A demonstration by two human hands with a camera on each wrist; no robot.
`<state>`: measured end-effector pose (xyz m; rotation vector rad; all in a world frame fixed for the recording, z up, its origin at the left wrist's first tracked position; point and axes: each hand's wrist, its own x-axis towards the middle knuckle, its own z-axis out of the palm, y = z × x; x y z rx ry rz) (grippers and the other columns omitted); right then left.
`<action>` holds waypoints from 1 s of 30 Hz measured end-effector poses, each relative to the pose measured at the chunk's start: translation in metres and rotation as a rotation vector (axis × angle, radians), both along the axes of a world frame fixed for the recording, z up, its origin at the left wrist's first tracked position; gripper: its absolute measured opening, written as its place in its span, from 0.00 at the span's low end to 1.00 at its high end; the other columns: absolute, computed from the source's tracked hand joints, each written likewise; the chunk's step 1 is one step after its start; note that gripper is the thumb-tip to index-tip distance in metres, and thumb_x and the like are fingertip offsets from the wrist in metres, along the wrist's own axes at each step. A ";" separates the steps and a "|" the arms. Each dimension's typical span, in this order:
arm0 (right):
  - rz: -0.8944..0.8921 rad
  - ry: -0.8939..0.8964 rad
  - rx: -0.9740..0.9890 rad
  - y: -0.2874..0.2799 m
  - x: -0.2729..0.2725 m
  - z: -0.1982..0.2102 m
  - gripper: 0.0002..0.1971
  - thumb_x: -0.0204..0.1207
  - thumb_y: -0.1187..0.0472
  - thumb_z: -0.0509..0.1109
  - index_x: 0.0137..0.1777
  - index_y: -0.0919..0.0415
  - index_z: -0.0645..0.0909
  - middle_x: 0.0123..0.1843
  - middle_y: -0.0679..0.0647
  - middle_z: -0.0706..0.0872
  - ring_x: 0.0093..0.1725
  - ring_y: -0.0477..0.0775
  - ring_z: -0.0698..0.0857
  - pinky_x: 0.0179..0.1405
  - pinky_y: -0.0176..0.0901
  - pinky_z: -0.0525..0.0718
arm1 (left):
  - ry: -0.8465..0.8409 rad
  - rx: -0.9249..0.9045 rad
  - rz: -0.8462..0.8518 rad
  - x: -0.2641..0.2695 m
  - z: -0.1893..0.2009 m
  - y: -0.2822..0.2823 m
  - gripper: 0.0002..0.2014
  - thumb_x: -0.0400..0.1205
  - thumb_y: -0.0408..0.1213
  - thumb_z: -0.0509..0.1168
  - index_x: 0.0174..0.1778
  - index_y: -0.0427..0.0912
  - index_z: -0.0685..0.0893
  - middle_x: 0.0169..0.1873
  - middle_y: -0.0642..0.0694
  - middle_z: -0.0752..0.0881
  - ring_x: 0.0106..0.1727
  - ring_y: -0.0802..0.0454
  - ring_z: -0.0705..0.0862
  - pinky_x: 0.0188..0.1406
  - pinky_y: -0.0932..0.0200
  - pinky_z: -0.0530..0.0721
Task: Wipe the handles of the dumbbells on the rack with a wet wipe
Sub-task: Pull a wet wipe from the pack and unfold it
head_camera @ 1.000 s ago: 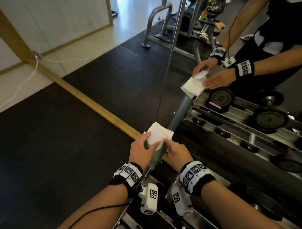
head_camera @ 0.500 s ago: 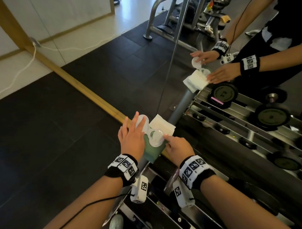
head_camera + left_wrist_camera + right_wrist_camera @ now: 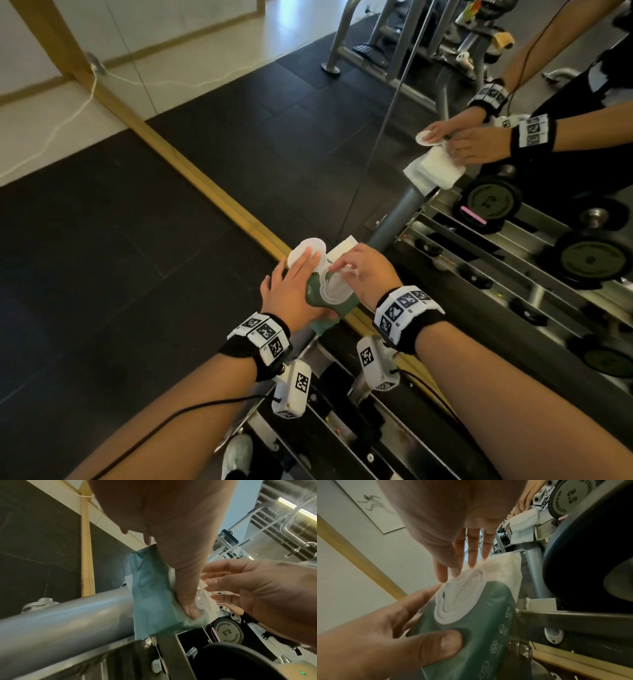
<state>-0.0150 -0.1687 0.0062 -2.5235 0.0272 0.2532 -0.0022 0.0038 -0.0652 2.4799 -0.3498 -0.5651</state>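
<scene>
The wipe pack (image 3: 481,622) is soft, slightly glossy green plastic film with a smooth white plastic lid (image 3: 460,600). The rack's round bar (image 3: 68,616) is smooth grey painted metal with a satin sheen. The dumbbell (image 3: 583,555) head looks like matt black rubber. The floor (image 3: 120,274) is matt dark tiles, edged with wood.

Black rubber floor tiles (image 3: 120,274) meet pale floor tiles (image 3: 41,130) at left. Wooden-framed wall mirror (image 3: 342,137) stands behind; white cable (image 3: 68,116) trails past its frame. Framed runner picture (image 3: 375,505) hangs on the wall.
</scene>
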 end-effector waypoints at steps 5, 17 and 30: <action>0.091 0.018 -0.077 -0.005 0.004 0.000 0.11 0.77 0.67 0.71 0.50 0.49 0.90 0.54 0.48 0.82 0.56 0.50 0.80 0.59 0.47 0.80 | 0.099 -0.245 0.010 0.007 0.003 -0.002 0.55 0.67 0.54 0.82 0.86 0.61 0.56 0.87 0.64 0.48 0.83 0.42 0.64 0.80 0.39 0.68; 0.060 0.029 -0.097 -0.006 0.017 -0.015 0.03 0.74 0.60 0.76 0.40 0.53 0.86 0.49 0.48 0.77 0.52 0.51 0.79 0.51 0.43 0.77 | 0.104 -0.312 0.071 0.006 0.003 -0.005 0.52 0.67 0.46 0.84 0.85 0.59 0.63 0.87 0.58 0.53 0.84 0.46 0.62 0.83 0.45 0.64; 0.181 0.075 -0.084 -0.044 -0.019 0.001 0.07 0.78 0.67 0.71 0.44 0.53 0.81 0.50 0.47 0.83 0.47 0.47 0.80 0.53 0.45 0.82 | 0.125 -0.276 0.061 0.009 0.012 -0.011 0.50 0.69 0.47 0.83 0.85 0.57 0.64 0.87 0.54 0.56 0.85 0.49 0.60 0.82 0.52 0.61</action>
